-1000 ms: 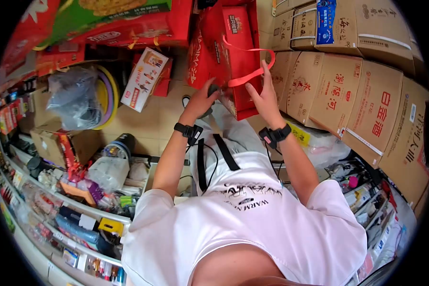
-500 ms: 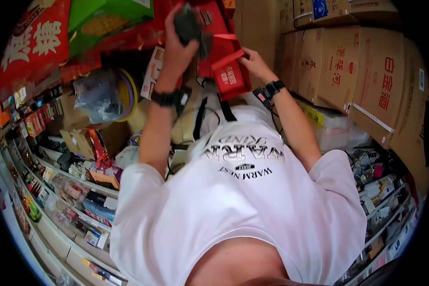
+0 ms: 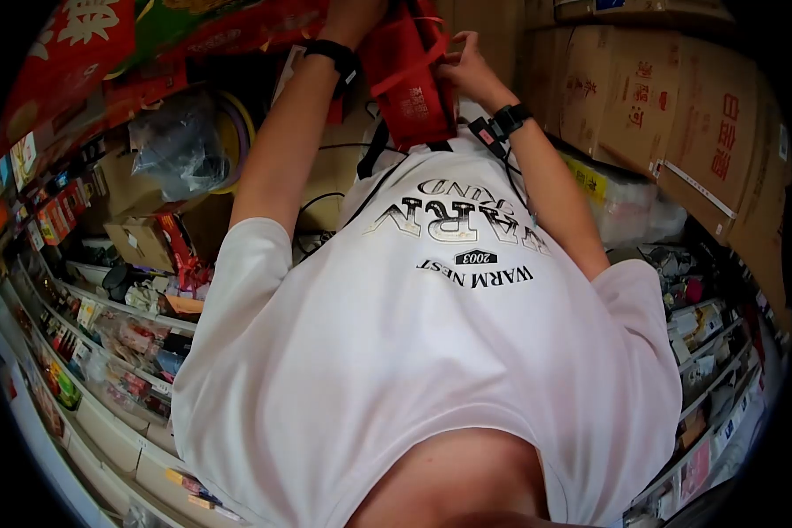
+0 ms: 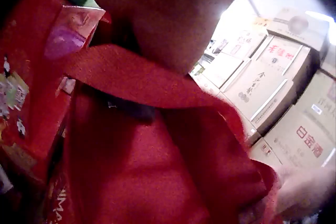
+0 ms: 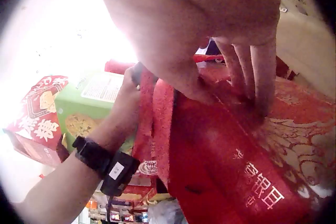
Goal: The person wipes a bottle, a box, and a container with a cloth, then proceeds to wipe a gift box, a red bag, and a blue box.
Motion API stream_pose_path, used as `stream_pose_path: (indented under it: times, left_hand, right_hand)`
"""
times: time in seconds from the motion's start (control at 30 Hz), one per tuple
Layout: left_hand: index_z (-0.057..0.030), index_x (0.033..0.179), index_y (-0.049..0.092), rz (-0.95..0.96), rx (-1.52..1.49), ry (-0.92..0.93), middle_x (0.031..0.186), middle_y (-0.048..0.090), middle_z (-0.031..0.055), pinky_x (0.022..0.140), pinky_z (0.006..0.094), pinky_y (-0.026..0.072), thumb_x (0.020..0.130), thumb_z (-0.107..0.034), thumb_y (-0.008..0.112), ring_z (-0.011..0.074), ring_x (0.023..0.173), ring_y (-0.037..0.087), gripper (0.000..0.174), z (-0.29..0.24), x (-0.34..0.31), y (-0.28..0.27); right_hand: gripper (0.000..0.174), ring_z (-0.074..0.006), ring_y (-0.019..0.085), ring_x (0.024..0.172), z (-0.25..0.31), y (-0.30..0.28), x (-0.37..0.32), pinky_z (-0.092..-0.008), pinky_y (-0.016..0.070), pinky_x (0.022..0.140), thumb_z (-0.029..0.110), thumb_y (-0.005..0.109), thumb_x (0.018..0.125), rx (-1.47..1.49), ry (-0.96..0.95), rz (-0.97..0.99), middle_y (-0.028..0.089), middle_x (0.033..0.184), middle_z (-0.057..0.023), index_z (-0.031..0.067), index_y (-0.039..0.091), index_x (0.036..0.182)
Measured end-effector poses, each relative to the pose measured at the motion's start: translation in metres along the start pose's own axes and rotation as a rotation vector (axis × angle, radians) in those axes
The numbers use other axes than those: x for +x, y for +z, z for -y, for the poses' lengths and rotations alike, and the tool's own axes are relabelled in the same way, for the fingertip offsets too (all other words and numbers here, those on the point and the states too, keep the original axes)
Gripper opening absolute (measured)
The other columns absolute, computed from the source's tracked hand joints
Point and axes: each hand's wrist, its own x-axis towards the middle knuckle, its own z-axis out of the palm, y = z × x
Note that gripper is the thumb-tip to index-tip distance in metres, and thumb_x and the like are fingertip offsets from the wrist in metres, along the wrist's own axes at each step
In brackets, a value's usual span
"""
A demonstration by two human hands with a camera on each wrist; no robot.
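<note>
A red gift bag [image 3: 414, 110] with a red ribbon handle [image 5: 164, 129] stands tilted before the person's waist. The right hand [image 3: 473, 72] pinches its side edge, thumb on one face and fingers on the other. At the top of the head view the left hand [image 3: 356, 19] is mostly cut off. The right wrist view shows that hand at the bag's far side, a dark cloth-like thing [image 5: 137, 73] at its fingers. In the left wrist view the handle [image 4: 142, 79] arches across the bag's opening, under the blurred left hand [image 4: 173, 19].
Brown cartons [image 3: 651, 114] are stacked along the right. Red and green food boxes [image 5: 86, 108] stand beyond the left arm. At left are a plastic-wrapped bundle [image 3: 176, 154], a cardboard box [image 3: 145, 238] and shelves [image 3: 123, 352] of small goods.
The left hand has moved up and forward with the dark cloth-like thing, partly out of the head view. The red bag has turned and tipped; the right hand has moved onto its edge.
</note>
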Motion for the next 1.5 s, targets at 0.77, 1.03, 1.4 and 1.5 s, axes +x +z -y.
stream_pose_path:
  times: [0.77,1.03,1.4,1.5]
  left_hand:
    - [-0.0167,0.112,0.067,0.806,0.037,0.043,0.098,0.069,0.0110,0.072,0.0447,0.0558,0.075,-0.017,0.071,0.0325,0.087,0.070,0.037,-0.095,-0.063,0.038]
    - [-0.0136,0.112,0.065,0.524,0.076,-0.188,0.098,0.068,0.0151,0.077,0.0456,0.0546,0.076,-0.012,0.071,0.0351,0.094,0.067,0.037,-0.045,0.020,0.033]
    - [-0.0073,0.108,0.063,0.080,0.328,-0.051,0.102,0.058,0.0174,0.077,0.0465,0.0530,0.081,-0.005,0.061,0.0352,0.093,0.060,0.027,-0.068,0.011,0.063]
    - [-0.0130,0.111,0.062,0.352,0.158,0.077,0.106,0.062,0.0124,0.076,0.0444,0.0556,0.075,-0.013,0.072,0.0348,0.097,0.063,0.038,-0.074,-0.032,0.073]
  right_hand:
    - [0.083,-0.0182,0.060,0.086,0.017,-0.094,0.057,-0.0377,0.0545,0.073,0.008,0.054,0.088,-0.040,0.227,0.509,0.063,0.109,-0.0087,0.0228,0.013,0.159]
    - [0.076,-0.0208,0.064,0.097,-0.002,-0.090,0.057,-0.0462,0.0577,0.081,0.007,0.047,0.093,0.007,0.104,0.574,0.062,0.121,-0.0103,0.0305,0.016,0.159]
    - [0.085,-0.0195,0.062,0.099,-0.006,-0.095,0.056,-0.0395,0.0561,0.083,0.012,0.054,0.091,-0.071,0.165,0.550,0.062,0.120,-0.0114,0.0260,0.009,0.161]
    - [0.086,-0.0183,0.061,0.099,-0.001,-0.094,0.056,-0.0371,0.0557,0.081,0.013,0.054,0.090,-0.179,0.112,0.505,0.062,0.119,-0.0106,0.0262,0.009,0.162]
